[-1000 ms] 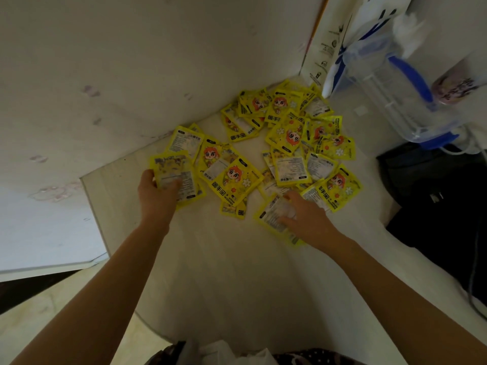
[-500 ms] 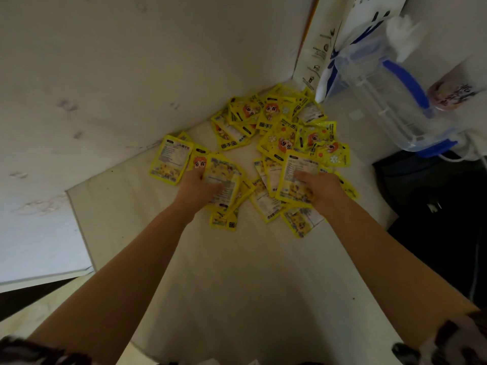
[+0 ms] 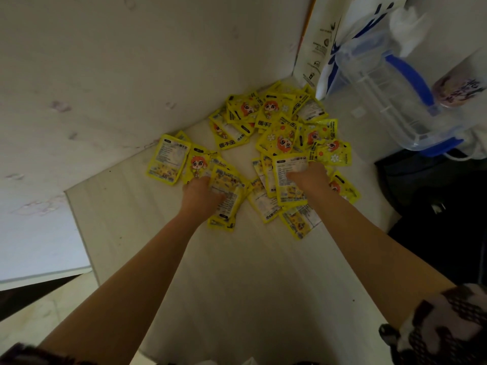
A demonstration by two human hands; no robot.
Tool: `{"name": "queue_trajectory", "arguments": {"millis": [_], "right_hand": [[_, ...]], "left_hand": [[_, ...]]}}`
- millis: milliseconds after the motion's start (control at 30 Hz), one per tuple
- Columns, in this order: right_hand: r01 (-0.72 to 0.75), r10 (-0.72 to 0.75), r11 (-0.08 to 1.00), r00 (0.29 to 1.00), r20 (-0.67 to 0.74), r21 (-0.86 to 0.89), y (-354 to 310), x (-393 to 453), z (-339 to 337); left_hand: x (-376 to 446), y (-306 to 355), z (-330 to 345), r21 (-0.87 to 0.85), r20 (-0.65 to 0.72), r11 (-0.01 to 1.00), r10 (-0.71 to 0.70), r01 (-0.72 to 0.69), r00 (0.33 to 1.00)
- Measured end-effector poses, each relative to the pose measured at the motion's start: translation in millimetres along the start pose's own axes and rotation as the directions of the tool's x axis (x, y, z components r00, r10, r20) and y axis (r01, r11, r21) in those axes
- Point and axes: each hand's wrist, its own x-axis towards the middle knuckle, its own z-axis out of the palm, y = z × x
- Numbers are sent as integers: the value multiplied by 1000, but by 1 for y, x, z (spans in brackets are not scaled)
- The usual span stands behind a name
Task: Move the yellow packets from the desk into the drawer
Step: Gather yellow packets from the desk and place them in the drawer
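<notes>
Several yellow packets with a red-haired cartoon figure lie scattered in the far corner of a pale wooden desk. My left hand is closed on a small stack of packets, printed backs up, at the near left of the heap. My right hand grips another packet at the near right of the heap, with more packets lying under and beside it. One packet lies apart at the far left. No drawer is in view.
A white wall panel borders the desk on the left. A clear plastic jug with a blue handle and a white printed bag stand at the back right. A black bag lies along the right edge.
Both hands have moved forward into the heap, each carrying the packets it took up. The packets picked from the near edge now sit on top of others.
</notes>
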Motion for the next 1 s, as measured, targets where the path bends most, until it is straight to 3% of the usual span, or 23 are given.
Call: {"name": "queue_trajectory", "arguments": {"millis": [267,433,700,1000], "right_hand": [[-58,58,997,998,-7,47,0,-2,-1],[-122,116,981,992,48,150,6,-7,0],[-120,108,974,991,75,192,38,-48,-14],[-116,93,975,987,127,191,97,-110,-17]], "left_hand": [[-20,1,1,-128,-71,992,13,-22,997],[-31,-9,1,-286,-48,958,-56,40,997],[-68,-36,19,-671,-25,728,-211,140,977],[-120,-68,48,-813,8,551,-318,192,948]]}}
